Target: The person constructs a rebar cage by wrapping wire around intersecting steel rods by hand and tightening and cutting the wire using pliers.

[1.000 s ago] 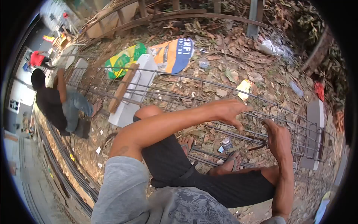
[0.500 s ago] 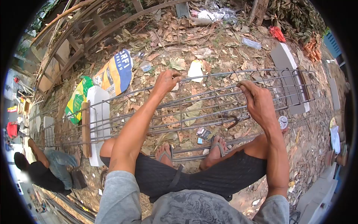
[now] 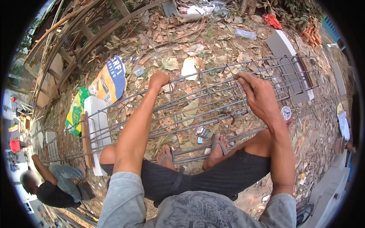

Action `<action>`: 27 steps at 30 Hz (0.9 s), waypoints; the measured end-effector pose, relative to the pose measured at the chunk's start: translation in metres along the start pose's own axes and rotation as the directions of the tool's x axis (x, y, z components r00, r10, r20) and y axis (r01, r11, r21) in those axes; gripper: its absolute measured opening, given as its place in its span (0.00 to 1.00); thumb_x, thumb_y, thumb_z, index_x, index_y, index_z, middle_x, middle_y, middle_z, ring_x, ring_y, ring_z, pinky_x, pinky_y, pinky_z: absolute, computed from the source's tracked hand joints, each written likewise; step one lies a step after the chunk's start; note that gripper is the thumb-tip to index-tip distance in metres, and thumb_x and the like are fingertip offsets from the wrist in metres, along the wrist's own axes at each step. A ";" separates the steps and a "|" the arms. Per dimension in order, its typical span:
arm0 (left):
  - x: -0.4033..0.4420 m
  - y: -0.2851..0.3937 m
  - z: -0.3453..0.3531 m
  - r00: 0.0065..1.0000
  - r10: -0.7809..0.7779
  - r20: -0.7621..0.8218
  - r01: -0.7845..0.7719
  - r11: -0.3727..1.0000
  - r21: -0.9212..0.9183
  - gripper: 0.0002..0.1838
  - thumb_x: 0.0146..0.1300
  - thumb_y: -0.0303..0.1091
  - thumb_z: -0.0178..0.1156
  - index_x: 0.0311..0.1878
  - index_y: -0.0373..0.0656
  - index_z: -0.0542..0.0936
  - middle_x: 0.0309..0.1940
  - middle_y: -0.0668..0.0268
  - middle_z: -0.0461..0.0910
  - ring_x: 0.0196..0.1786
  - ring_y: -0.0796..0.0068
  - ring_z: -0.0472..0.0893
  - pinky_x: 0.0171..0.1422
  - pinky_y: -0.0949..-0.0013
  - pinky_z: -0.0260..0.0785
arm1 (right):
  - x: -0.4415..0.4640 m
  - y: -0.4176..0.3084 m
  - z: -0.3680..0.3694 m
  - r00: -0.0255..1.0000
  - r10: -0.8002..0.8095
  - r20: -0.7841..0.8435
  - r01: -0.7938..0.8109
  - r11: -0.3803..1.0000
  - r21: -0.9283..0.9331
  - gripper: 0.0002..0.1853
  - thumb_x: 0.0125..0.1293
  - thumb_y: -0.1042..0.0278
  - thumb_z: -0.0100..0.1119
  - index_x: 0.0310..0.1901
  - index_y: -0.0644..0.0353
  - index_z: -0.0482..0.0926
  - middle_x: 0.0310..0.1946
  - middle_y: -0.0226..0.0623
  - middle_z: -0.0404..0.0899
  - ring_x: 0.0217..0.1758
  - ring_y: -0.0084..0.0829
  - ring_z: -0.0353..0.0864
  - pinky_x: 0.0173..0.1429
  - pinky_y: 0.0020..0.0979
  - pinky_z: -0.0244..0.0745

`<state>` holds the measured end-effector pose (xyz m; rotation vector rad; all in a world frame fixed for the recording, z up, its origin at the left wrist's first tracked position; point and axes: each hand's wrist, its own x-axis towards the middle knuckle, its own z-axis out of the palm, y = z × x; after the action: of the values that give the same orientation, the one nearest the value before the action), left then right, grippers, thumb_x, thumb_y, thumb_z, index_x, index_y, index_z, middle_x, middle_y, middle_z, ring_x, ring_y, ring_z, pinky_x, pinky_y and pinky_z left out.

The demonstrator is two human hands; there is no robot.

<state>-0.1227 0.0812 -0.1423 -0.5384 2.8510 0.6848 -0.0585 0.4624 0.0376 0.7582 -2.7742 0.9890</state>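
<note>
A long steel rebar cage runs across in front of my knees, its thin rods tied through square stirrups. My left hand is closed at the cage's upper far rod, beside a stirrup; its fingertips are turned out of sight. With thumb and fingers pinched together, my right hand grips a stirrup farther right along the same side. A dark curved metal tool rests among the lower rods, between the hands; its full shape is unclear.
Grey blocks topped with wood prop the cage at left and right. Leaves and printed sacks lie beyond. A co-worker crouches at left. My sandalled feet stand beneath the near rods.
The view has tilted, shifting the cage leftward, its right end upward. My left hand has closed further at the upper rod. My right hand has moved up to the stirrup.
</note>
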 end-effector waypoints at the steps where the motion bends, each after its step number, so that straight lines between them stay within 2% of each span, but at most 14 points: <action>1: 0.007 -0.002 -0.001 0.999 -0.015 0.043 0.014 0.999 0.031 0.19 0.59 0.41 0.60 0.40 0.32 0.88 0.44 0.39 0.86 0.50 0.40 0.86 0.59 0.51 0.77 | 0.000 -0.008 -0.006 0.998 0.047 0.030 -0.047 0.999 -0.002 0.11 0.77 0.66 0.57 0.53 0.58 0.84 0.30 0.52 0.84 0.33 0.56 0.84 0.39 0.47 0.76; 3: 0.022 -0.016 0.005 0.997 -0.025 0.078 0.019 0.997 0.077 0.21 0.59 0.43 0.59 0.40 0.31 0.88 0.47 0.39 0.85 0.53 0.40 0.86 0.62 0.51 0.76 | 0.000 -0.011 -0.007 0.995 0.091 0.048 -0.091 0.996 -0.001 0.10 0.77 0.66 0.56 0.53 0.58 0.83 0.29 0.51 0.84 0.33 0.56 0.84 0.40 0.47 0.77; 6: 0.011 -0.030 0.019 0.991 -0.135 -0.020 0.130 0.977 -0.167 0.22 0.60 0.43 0.59 0.42 0.32 0.88 0.45 0.40 0.86 0.51 0.42 0.87 0.61 0.52 0.77 | -0.003 -0.001 -0.004 0.998 0.057 -0.021 -0.057 0.998 0.024 0.10 0.78 0.67 0.54 0.52 0.60 0.81 0.30 0.50 0.84 0.35 0.55 0.85 0.41 0.47 0.76; 7: -0.029 -0.004 0.001 0.989 -0.118 -0.088 0.102 0.981 -0.168 0.23 0.62 0.47 0.60 0.43 0.35 0.89 0.42 0.42 0.87 0.48 0.45 0.88 0.57 0.53 0.78 | -0.004 0.004 -0.001 0.998 0.021 -0.063 -0.019 0.999 0.043 0.09 0.78 0.68 0.54 0.52 0.60 0.81 0.30 0.50 0.84 0.35 0.54 0.85 0.41 0.47 0.75; 8: -0.033 -0.013 0.013 0.936 -0.015 -0.351 -0.016 0.996 -0.087 0.23 0.63 0.49 0.61 0.43 0.35 0.89 0.41 0.44 0.88 0.47 0.45 0.88 0.56 0.53 0.78 | -0.004 0.007 0.002 0.995 -0.014 -0.103 0.021 0.998 0.061 0.09 0.78 0.68 0.53 0.51 0.61 0.81 0.30 0.50 0.84 0.35 0.54 0.85 0.41 0.48 0.75; 10: -0.038 -0.040 0.042 0.621 0.223 -0.751 -0.165 0.974 0.154 0.24 0.65 0.52 0.62 0.44 0.37 0.89 0.38 0.47 0.88 0.44 0.47 0.88 0.54 0.53 0.78 | -0.009 0.008 0.008 0.990 -0.045 -0.137 0.054 0.997 0.062 0.09 0.77 0.69 0.54 0.52 0.61 0.81 0.29 0.48 0.83 0.30 0.47 0.83 0.37 0.44 0.73; 12: -0.108 -0.019 -0.007 0.913 0.032 -0.406 -0.099 0.985 -0.144 0.24 0.67 0.53 0.61 0.44 0.37 0.89 0.35 0.48 0.87 0.42 0.52 0.87 0.54 0.56 0.76 | -0.010 0.000 0.009 0.988 -0.027 -0.150 0.042 0.994 0.096 0.09 0.77 0.70 0.54 0.52 0.61 0.82 0.27 0.46 0.81 0.26 0.43 0.80 0.35 0.41 0.72; 13: -0.146 -0.009 -0.029 0.983 -0.033 -0.183 -0.018 0.962 -0.274 0.25 0.68 0.54 0.61 0.43 0.38 0.89 0.34 0.48 0.87 0.41 0.55 0.86 0.54 0.57 0.75 | -0.013 -0.004 0.010 0.991 0.008 -0.135 0.005 0.995 0.096 0.10 0.76 0.71 0.55 0.53 0.60 0.83 0.23 0.43 0.78 0.22 0.34 0.75 0.33 0.36 0.70; 15: -0.191 -0.016 -0.031 0.996 -0.053 0.067 0.057 0.996 -0.062 0.25 0.70 0.53 0.60 0.45 0.37 0.89 0.33 0.49 0.87 0.40 0.51 0.86 0.54 0.56 0.74 | -0.016 -0.016 0.006 0.990 0.024 -0.137 -0.005 0.990 0.138 0.11 0.76 0.71 0.54 0.53 0.60 0.83 0.22 0.40 0.75 0.22 0.30 0.72 0.32 0.34 0.69; 17: -0.220 -0.038 -0.006 0.973 0.112 0.199 -0.078 0.982 -0.173 0.23 0.71 0.51 0.60 0.48 0.37 0.88 0.37 0.49 0.87 0.43 0.49 0.85 0.55 0.54 0.73 | -0.018 -0.019 0.009 0.983 0.024 -0.180 0.011 0.982 0.186 0.13 0.75 0.74 0.51 0.54 0.60 0.84 0.21 0.36 0.73 0.22 0.24 0.69 0.31 0.31 0.67; 21: -0.226 -0.043 0.037 0.902 0.269 0.339 -0.144 0.925 -0.352 0.25 0.71 0.51 0.61 0.59 0.41 0.86 0.62 0.46 0.81 0.63 0.46 0.80 0.67 0.52 0.71 | -0.012 -0.020 0.013 0.965 -0.044 -0.257 0.085 0.985 0.149 0.14 0.74 0.75 0.49 0.54 0.60 0.83 0.20 0.34 0.72 0.22 0.24 0.68 0.31 0.31 0.67; 24: -0.237 -0.022 0.037 0.930 0.200 0.307 -0.104 0.948 -0.301 0.24 0.72 0.48 0.62 0.60 0.40 0.85 0.56 0.47 0.85 0.60 0.46 0.83 0.65 0.55 0.73 | -0.015 -0.030 0.012 0.987 -0.015 -0.162 0.039 0.988 0.146 0.14 0.74 0.74 0.50 0.54 0.60 0.84 0.20 0.34 0.70 0.23 0.25 0.68 0.31 0.32 0.67; 25: -0.231 -0.038 0.056 0.940 0.239 0.244 -0.145 0.926 -0.348 0.25 0.70 0.50 0.64 0.60 0.41 0.85 0.56 0.45 0.85 0.60 0.46 0.83 0.65 0.56 0.73 | -0.014 -0.028 0.017 0.979 -0.073 -0.189 0.096 0.988 0.118 0.14 0.74 0.74 0.50 0.54 0.60 0.84 0.19 0.36 0.71 0.23 0.27 0.70 0.32 0.33 0.68; 27: -0.229 -0.035 0.049 0.925 0.253 0.282 -0.110 0.892 -0.438 0.25 0.67 0.50 0.66 0.59 0.43 0.86 0.53 0.45 0.85 0.59 0.44 0.83 0.65 0.54 0.73 | -0.018 -0.028 0.021 0.985 -0.064 -0.159 0.084 0.989 0.122 0.14 0.74 0.74 0.50 0.53 0.60 0.84 0.19 0.37 0.71 0.23 0.29 0.71 0.33 0.34 0.69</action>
<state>0.1054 0.1451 -0.1460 -0.1711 2.4570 1.2996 -0.0283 0.4384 0.0322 0.7599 -2.5523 1.1678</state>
